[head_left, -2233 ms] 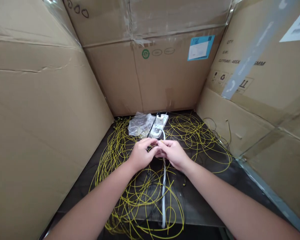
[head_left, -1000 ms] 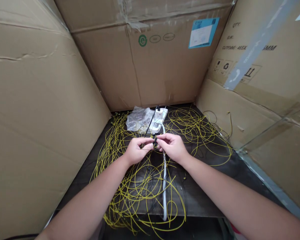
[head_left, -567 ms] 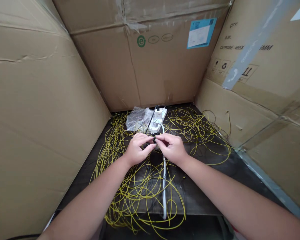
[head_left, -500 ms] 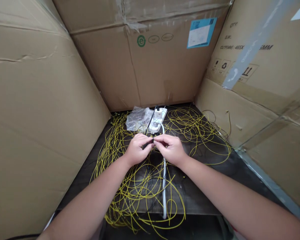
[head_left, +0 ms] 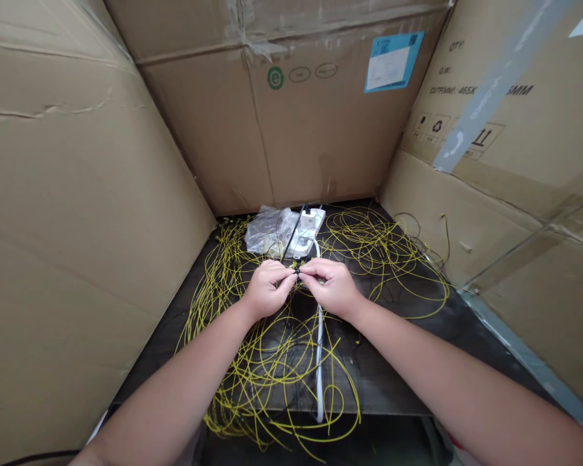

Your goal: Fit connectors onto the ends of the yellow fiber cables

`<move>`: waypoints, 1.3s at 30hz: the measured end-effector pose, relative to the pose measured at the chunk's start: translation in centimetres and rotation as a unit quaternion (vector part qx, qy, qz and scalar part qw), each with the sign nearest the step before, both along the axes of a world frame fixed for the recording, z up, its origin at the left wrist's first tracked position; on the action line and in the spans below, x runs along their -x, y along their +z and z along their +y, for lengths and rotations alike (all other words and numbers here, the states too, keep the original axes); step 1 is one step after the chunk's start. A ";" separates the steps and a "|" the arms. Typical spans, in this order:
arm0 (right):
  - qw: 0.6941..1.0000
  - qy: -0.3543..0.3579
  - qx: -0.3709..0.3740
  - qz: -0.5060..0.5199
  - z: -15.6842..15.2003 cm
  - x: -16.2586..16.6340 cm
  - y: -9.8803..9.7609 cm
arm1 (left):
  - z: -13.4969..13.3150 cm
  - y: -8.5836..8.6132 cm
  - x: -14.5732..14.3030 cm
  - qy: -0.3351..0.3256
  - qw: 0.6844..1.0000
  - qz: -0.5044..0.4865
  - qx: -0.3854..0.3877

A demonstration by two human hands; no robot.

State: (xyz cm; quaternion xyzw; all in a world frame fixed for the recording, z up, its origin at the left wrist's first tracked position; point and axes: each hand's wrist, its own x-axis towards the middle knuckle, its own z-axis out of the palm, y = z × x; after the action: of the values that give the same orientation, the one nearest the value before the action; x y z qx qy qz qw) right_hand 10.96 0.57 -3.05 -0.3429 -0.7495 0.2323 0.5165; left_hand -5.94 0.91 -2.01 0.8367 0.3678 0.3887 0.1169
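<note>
My left hand (head_left: 272, 288) and my right hand (head_left: 331, 288) meet over the middle of the dark table, both closed in a pinch. Between the fingertips is a small black piece (head_left: 297, 272), too small to name; both hands seem to grip it. Thin yellow cables (head_left: 252, 362) lie in loose loops under and around the hands. Just beyond the fingers, small yellow and black parts (head_left: 298, 263) show in part. A thick white cord (head_left: 319, 362) passes beneath my right hand toward the table's front edge.
A white power strip (head_left: 311, 233) with a plug in it lies behind the hands, beside a clear plastic bag (head_left: 269, 230). More yellow cable (head_left: 379, 246) coils at the back right. Cardboard walls (head_left: 296, 142) enclose the left, back and right of the table (head_left: 388, 362).
The fingertips have drawn very slightly apart, and more of the small black piece shows between them. Otherwise the hands and cables stay in place.
</note>
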 end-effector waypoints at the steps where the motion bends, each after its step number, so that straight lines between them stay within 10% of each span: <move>1: 1.000 0.003 -0.020 -0.010 0.1 -0.1 -0.1 | 0.0 0.0 0.0 0.009 1.000 -0.002 0.001; 14: 0.952 -0.077 -0.081 -0.286 2.7 -0.2 -1.9 | 0.4 -0.5 0.0 0.086 0.996 -0.008 -0.015; 39: 0.998 -0.019 -0.037 -0.037 0.3 0.3 -0.2 | 0.1 -0.2 0.5 -0.049 0.997 -0.022 -0.051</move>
State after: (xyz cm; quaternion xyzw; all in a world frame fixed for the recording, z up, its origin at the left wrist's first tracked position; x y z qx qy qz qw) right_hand 10.71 0.89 -3.21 -0.3457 -0.7694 0.1818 0.5054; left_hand -6.47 0.96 -2.17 0.8498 0.3039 0.4187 0.1009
